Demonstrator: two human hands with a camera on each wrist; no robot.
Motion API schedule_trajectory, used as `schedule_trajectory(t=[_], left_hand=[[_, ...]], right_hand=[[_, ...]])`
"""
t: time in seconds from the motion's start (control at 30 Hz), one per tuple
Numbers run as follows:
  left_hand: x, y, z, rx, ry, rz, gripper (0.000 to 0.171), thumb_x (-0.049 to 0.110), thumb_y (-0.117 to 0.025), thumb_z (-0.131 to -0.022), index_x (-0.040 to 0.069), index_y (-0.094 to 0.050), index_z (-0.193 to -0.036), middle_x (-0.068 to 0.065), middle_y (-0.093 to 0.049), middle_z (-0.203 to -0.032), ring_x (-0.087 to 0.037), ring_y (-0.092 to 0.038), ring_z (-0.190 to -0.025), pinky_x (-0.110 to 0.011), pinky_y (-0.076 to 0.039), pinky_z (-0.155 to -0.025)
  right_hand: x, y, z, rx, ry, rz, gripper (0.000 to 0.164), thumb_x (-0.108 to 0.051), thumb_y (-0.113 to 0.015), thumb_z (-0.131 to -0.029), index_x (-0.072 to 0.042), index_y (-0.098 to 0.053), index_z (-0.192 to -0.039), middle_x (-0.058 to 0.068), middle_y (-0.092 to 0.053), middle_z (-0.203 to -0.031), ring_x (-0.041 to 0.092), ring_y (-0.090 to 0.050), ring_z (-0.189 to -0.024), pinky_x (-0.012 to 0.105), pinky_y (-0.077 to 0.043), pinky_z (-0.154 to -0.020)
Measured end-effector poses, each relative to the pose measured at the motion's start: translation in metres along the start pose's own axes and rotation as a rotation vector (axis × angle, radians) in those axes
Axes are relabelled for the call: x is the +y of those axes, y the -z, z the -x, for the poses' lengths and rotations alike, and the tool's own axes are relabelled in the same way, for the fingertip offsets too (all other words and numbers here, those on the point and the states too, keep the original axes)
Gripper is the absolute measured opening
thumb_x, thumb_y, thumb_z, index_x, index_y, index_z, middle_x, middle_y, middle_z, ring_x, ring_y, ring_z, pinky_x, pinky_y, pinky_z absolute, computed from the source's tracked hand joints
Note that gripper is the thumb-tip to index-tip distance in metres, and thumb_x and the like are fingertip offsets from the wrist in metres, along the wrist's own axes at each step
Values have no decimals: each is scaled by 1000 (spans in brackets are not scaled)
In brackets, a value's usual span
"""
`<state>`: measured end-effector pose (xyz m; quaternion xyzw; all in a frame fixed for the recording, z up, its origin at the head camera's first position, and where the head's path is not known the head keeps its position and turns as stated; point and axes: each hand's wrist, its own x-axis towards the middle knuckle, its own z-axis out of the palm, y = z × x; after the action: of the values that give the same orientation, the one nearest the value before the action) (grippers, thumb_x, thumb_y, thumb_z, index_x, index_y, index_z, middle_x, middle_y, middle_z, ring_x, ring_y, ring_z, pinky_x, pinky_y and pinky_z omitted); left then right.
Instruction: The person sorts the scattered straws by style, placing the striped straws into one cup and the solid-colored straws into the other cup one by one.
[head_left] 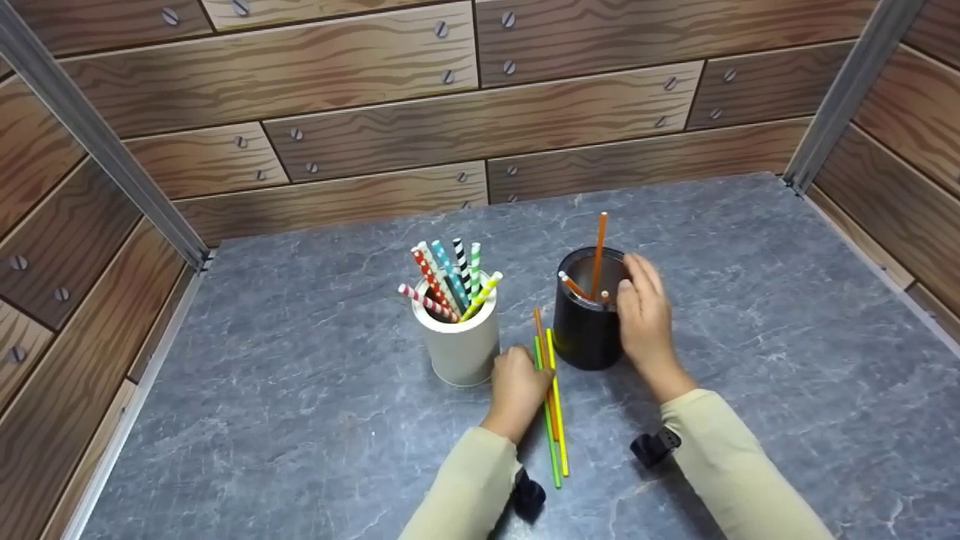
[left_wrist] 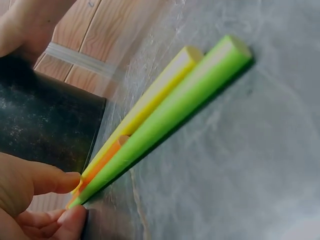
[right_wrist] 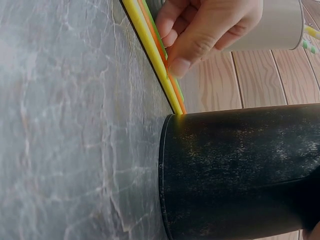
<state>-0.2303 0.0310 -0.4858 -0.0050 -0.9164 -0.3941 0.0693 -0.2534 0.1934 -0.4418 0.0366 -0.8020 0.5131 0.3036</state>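
Three plain drinking straws lie side by side on the table: a green straw (left_wrist: 165, 117), an orange straw (left_wrist: 102, 159) and a yellow straw (left_wrist: 145, 107). My left hand (head_left: 519, 386) pinches them between thumb and fingers toward their far ends. To their right stands an upright black cup (head_left: 589, 334) with a few orange straws (head_left: 599, 255) in it. My right hand (head_left: 646, 322) holds this cup at its right side, near the rim; part of its grip is hidden. Just left of my left hand stands a white cup (head_left: 465, 356) of patterned paper straws (head_left: 431, 277).
The grey marbled table (head_left: 300, 420) spreads out around both cups. Wood-patterned panels (head_left: 375, 127) enclose it at the back and sides, with metal posts (head_left: 847, 97) at the corners. A small black camera (head_left: 651, 448) sits on the right wrist.
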Motion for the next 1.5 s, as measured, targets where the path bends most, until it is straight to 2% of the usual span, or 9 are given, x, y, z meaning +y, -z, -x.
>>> schedule_trajectory(t=[0.2,0.43,0.6,0.93,1.03,1.2,1.37,1.5], left_hand=[[6,-4,-3,-27,28,-24,20,6,-65,-63,11,-48,-54,0,-45,-52,-18,-43,-49,-29,-39,-45],[8,-7,-4,-39,50,-34,21,4,-65,-61,12,-48,-52,1,-43,-50,-18,-41,-48,-27,-36,-44],[7,-10,-4,-18,44,-14,25,4,-65,-59,14,-45,-49,3,-41,-49,-16,-38,-46,-26,-33,-42],[1,-13,-3,58,24,75,41,-1,-62,-62,18,-30,-44,8,-26,-45,-12,-26,-46,-22,-20,-41],[0,-12,-3,78,21,91,35,-1,-63,-61,15,-38,-43,8,-31,-46,-13,-28,-48,-22,-23,-43],[-5,-9,-6,80,42,125,13,2,-67,-63,8,-60,-53,4,-54,-52,-14,-45,-52,-23,-39,-50],[-8,-7,-7,52,102,210,9,5,-72,-67,6,-64,-64,3,-61,-58,-8,-51,-56,-21,-44,-57],[-7,-7,-7,62,106,276,7,5,-72,-70,4,-66,-71,2,-63,-62,-6,-53,-59,-20,-46,-59]], right_hand=[[-1,2,-1,4,-9,12,43,-9,-41,-91,11,-47,-129,27,-41,-137,38,-34,-130,46,-22,-110],[-2,2,0,-8,-12,17,43,-9,-40,-91,10,-47,-129,26,-41,-137,38,-34,-130,46,-22,-109],[-1,2,0,3,5,18,43,-10,-41,-91,11,-47,-128,27,-41,-136,39,-34,-129,47,-22,-109],[0,3,0,6,15,17,43,-10,-41,-90,11,-48,-128,28,-42,-135,39,-35,-129,48,-23,-109],[1,2,0,9,18,15,43,-9,-41,-90,12,-48,-127,28,-43,-134,40,-36,-128,48,-23,-108],[1,1,0,0,12,6,43,-9,-40,-90,12,-47,-127,28,-42,-135,39,-35,-128,47,-23,-108],[-1,1,0,-12,-10,7,44,-9,-40,-91,11,-46,-129,27,-41,-137,38,-34,-130,46,-22,-109],[0,1,0,-17,-22,7,44,-10,-40,-91,11,-46,-129,27,-40,-137,38,-33,-130,46,-22,-109]])
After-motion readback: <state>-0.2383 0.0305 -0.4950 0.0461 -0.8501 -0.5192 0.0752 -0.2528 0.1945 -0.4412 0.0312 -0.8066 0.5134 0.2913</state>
